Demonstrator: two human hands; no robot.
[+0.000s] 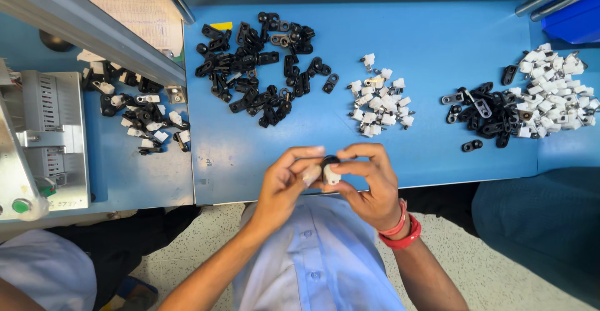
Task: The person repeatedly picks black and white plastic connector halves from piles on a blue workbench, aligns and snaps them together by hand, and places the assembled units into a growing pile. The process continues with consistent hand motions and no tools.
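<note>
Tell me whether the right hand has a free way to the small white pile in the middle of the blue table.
Probably yes: the white pile lies just beyond the right hand with bare blue table between, though both hands now pinch a small part.

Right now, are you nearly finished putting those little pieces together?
Not nearly. Some joined black-and-white pieces already lie at the far left. The left hand and right hand are pressing a white piece against a black piece. A big black pile and a small white pile are left.
</note>
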